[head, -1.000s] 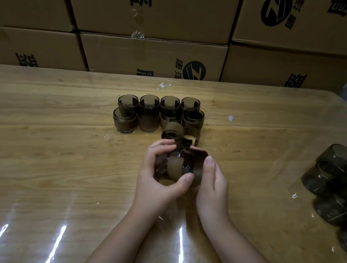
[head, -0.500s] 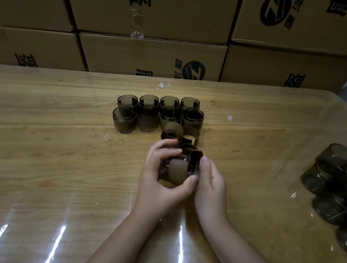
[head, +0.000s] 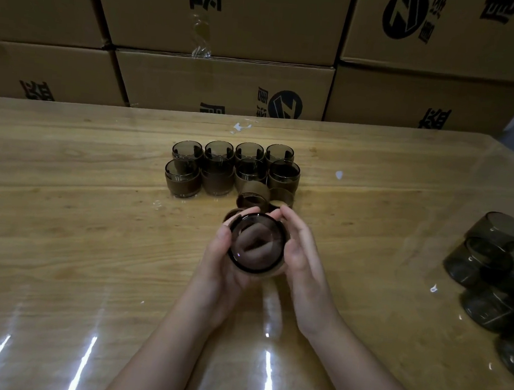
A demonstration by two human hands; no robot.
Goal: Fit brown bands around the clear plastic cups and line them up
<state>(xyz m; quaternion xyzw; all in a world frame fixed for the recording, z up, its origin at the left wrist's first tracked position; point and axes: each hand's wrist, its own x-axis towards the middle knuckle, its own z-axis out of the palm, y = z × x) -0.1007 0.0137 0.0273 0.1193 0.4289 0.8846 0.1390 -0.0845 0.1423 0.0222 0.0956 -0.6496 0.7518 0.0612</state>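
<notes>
**Clear plastic cup [head: 256, 244] held over the wooden table [head: 59, 239], mouth turned toward the camera, during banding.**

Left to right: eight banded cups [head: 232, 174] stand in two rows of four at the far centre. The left hand [head: 217, 256] grips the cup, its fingers curled beneath and visible through the wall. The right hand [head: 303, 255] lies against the cup's right side, fingers nearly straight, pressing rather than clasping. The brown band [head: 272, 273] shows only as a sliver at the near lower edge, so its seating cannot be judged. Uneven pushing could leave it skewed, and the smooth cup might slip from the one gripping hand. Loose bands [head: 265, 195] lie between hands and rows, obstructing placement. Unbanded cups [head: 491, 268] are heaped at the far right, with cardboard cartons [head: 222, 83] behind.
</notes>
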